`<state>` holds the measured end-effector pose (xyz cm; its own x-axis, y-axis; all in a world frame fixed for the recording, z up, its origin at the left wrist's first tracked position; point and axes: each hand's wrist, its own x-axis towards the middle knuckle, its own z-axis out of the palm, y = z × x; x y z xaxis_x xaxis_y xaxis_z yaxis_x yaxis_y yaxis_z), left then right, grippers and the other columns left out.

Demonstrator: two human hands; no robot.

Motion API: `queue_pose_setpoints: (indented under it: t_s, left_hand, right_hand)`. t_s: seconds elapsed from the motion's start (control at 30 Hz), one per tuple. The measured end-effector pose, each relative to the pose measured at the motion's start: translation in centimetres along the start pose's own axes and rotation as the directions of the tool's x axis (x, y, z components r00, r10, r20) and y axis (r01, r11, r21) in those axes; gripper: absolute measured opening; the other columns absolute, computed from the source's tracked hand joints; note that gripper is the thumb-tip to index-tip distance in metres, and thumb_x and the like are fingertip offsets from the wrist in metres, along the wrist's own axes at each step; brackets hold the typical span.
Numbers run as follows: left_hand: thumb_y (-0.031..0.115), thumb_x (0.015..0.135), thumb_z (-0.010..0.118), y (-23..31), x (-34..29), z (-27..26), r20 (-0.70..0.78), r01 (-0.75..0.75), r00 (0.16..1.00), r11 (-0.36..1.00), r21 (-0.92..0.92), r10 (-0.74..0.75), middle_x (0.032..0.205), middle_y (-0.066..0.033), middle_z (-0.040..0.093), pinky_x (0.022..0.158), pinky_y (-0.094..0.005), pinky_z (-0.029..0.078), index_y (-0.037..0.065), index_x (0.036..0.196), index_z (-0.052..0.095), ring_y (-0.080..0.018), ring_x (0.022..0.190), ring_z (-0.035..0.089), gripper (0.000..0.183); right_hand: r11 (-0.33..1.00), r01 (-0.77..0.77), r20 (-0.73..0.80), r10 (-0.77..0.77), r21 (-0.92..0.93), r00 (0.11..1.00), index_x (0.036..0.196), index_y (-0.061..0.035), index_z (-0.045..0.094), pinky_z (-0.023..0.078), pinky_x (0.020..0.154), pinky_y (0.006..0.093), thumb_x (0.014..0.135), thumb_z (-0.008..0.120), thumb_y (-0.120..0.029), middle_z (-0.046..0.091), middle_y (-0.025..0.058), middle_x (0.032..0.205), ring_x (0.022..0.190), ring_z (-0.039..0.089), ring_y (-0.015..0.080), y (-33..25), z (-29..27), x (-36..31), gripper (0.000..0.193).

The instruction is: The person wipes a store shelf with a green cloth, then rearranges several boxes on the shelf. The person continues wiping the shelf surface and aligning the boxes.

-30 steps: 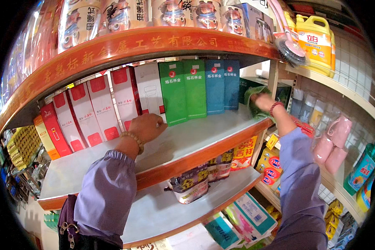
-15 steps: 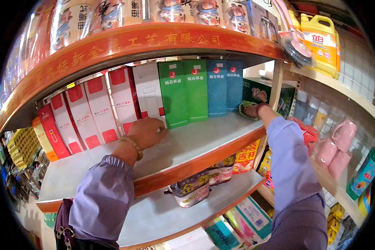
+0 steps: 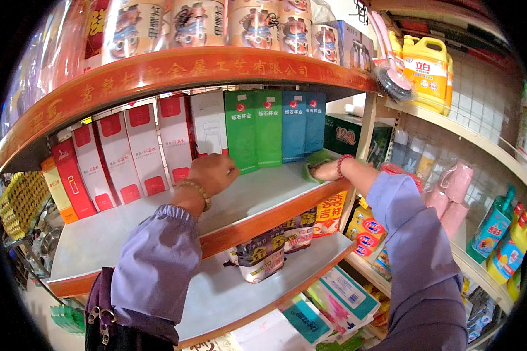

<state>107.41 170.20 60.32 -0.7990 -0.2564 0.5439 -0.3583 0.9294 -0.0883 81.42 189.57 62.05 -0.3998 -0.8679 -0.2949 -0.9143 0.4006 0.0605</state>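
My right hand grips a green cloth, pressing it against the white shelf top near the right end. The cloth sits in front of the blue boxes; part of it is hidden under my fingers. Over the middle of the same shelf, my left hand is curled closed, and nothing shows in it. It hovers in front of a white box and beside the tall green boxes.
Red-and-white boxes line the shelf's left side. A dark green carton stands at the right post. Packaged rolls, a round brush and yellow jugs are higher up. Dark pouches lie on the shelf below.
My right hand has drawn the cloth from beside the dark green carton leftward and toward the shelf's front edge. My left hand has risen slightly, its fingers curling in more. The view has shifted.
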Motion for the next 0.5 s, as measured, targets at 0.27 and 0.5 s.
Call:
queue_pose_setpoints:
  t_s: [0.27,0.5]
  left_hand:
    - [0.033,0.087,0.053,3.5,0.5,-4.3,-0.372,-0.036,0.928,0.983,-0.178,-0.033,0.073,-0.0163,0.066,0.063,-0.0481,0.052,0.011,0.086,0.067,-0.0363,0.069,0.065,0.026]
    - [0.030,0.087,0.057,2.6,-10.2,-15.3,-0.286,-0.105,0.958,0.947,-0.304,0.015,0.071,-0.0129,0.066,0.060,-0.0430,0.051,0.014,0.094,0.067,-0.0320,0.068,0.066,0.020]
  right_hand:
    - [0.987,0.153,-0.056,-0.151,0.047,0.987,0.142,-0.0023,0.036,0.029,0.109,0.0381,0.096,0.027,-0.046,0.035,0.0122,0.149,0.134,0.037,0.0247,-7.6,0.9,1.6,0.064]
    - [0.958,0.121,-0.156,-0.165,-0.261,0.974,0.143,-0.0131,0.037,0.027,0.111,0.0380,0.095,0.027,-0.048,0.033,0.0087,0.150,0.136,0.035,0.0245,-10.8,0.2,2.4,0.060]
